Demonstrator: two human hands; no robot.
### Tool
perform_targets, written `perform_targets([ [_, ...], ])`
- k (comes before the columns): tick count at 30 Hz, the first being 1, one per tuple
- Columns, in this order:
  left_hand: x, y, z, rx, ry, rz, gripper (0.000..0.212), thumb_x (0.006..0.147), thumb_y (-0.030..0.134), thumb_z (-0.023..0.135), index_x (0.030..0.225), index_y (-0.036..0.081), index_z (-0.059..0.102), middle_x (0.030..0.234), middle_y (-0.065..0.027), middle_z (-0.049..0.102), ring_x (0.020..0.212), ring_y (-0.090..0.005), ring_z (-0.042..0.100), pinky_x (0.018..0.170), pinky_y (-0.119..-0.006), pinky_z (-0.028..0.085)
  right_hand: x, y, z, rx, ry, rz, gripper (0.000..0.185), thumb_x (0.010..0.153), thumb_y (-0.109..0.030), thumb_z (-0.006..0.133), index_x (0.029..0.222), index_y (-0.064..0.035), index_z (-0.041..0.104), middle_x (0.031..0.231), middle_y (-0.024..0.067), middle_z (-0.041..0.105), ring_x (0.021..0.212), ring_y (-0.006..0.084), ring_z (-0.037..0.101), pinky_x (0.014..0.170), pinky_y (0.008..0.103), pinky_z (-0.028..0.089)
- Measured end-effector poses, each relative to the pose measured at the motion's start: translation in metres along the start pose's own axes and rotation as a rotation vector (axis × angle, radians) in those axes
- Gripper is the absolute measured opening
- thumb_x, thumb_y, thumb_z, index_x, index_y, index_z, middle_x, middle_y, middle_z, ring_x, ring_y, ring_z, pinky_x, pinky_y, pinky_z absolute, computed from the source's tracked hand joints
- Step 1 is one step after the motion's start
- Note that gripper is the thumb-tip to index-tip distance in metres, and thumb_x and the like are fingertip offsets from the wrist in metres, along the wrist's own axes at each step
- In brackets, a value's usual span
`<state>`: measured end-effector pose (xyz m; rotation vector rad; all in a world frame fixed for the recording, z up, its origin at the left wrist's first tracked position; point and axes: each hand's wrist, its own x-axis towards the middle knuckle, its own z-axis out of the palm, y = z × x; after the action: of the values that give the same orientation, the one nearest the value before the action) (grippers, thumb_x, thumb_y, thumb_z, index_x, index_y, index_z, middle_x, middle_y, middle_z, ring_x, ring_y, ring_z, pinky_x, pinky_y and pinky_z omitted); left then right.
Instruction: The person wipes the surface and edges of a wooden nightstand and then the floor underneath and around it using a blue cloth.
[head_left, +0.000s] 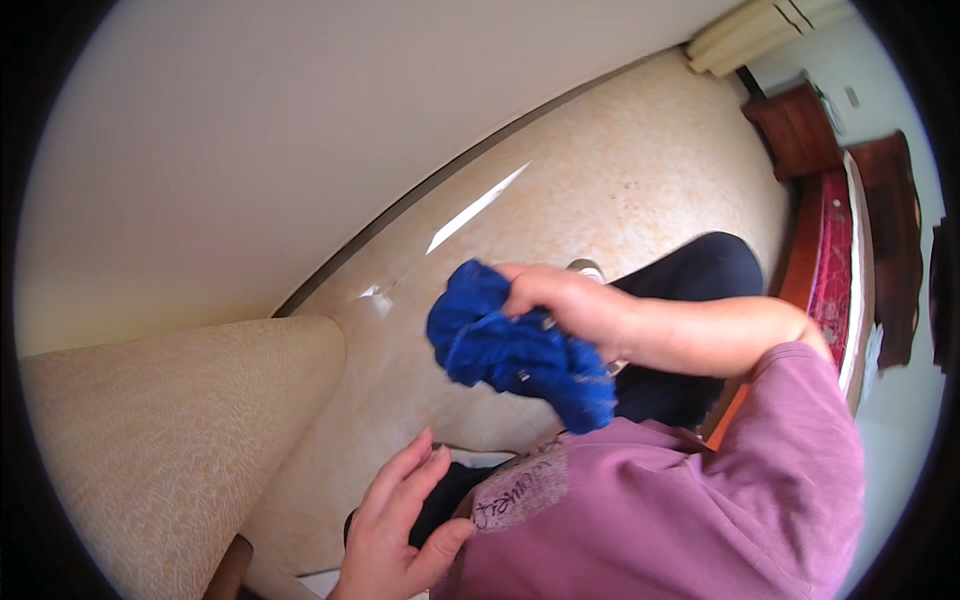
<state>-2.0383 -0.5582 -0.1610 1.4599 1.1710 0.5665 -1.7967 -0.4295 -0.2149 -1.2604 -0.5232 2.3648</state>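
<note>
My right hand (551, 296) grips a crumpled blue cloth (517, 345) by its upper edge, out in front of my body. The cloth hangs bunched, with a few small pale specks on it. Lower in the picture, my left hand (405, 517) is empty, its fingers apart and its back towards the camera. It is beside the front of my pink T-shirt (660, 517) and does not touch the cloth.
A pale wall (247, 150) with dark skirting (420, 187) runs along the tiled floor (600, 172). At left is a cream, textured rounded surface (187, 420). A bed with red bedding (831, 262), a wooden nightstand (795, 131) and a curtain (742, 37) are at right.
</note>
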Motion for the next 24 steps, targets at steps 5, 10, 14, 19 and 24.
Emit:
perform_targets([
  [5,0.048,0.035,0.022,0.153,0.052,0.013,0.056,0.081,0.027,0.067,0.129,0.005,0.049,0.126,-0.0196,0.050,0.112,-0.0388,0.049,0.095,-0.044,0.041,0.001,-0.031,-0.007,0.045,-0.027,-0.225,0.026,0.079,-0.010,0.046,0.102,-0.0027,0.056,0.086,0.0028,0.058,0.072,0.0096,0.054,0.065,0.0248,0.048],
  [10,0.115,-0.071,0.023,0.338,0.192,-0.182,0.046,0.085,0.022,0.062,0.123,-0.002,0.053,0.125,-0.0216,0.054,0.117,-0.0334,0.051,0.098,-0.038,0.040,-0.062,-0.132,-0.046,-0.030,-0.127,-0.693,0.023,0.079,-0.009,0.052,0.098,0.0016,0.060,0.083,0.0023,0.060,0.075,0.0079,0.052,0.074,0.0228,0.043],
  [14,0.132,-0.143,0.025,0.615,-0.212,-0.566,0.044,0.088,0.022,0.058,0.125,-0.001,0.052,0.116,-0.0199,0.060,0.107,-0.0310,0.057,0.092,-0.036,0.043,-0.135,-0.160,-0.165,0.140,-0.082,-1.069,0.027,0.080,-0.009,0.050,0.104,0.0032,0.056,0.096,0.0120,0.063,0.088,0.0184,0.060,0.083,0.0288,0.046],
  [19,0.171,-0.175,0.035,0.153,-0.248,-0.725,0.045,0.092,0.029,0.053,0.128,0.002,0.051,0.107,-0.0120,0.063,0.092,-0.0169,0.059,0.081,-0.030,0.046,-0.215,-0.097,-0.331,0.171,0.334,-0.991,0.047,0.080,-0.014,0.047,0.124,0.0044,0.045,0.112,0.0201,0.060,0.100,0.0288,0.062,0.094,0.0385,0.047],
  [24,0.183,-0.214,0.045,0.298,-0.439,-0.988,0.044,0.094,0.030,0.049,0.129,0.003,0.049,0.104,-0.0085,0.063,0.087,-0.0151,0.059,0.076,-0.029,0.046,-0.285,0.122,-0.475,0.481,1.043,-0.703,0.033,0.076,-0.011,0.051,0.109,-0.0061,0.054,0.094,0.0084,0.061,0.083,0.0212,0.061,0.077,0.0354,0.052],
])
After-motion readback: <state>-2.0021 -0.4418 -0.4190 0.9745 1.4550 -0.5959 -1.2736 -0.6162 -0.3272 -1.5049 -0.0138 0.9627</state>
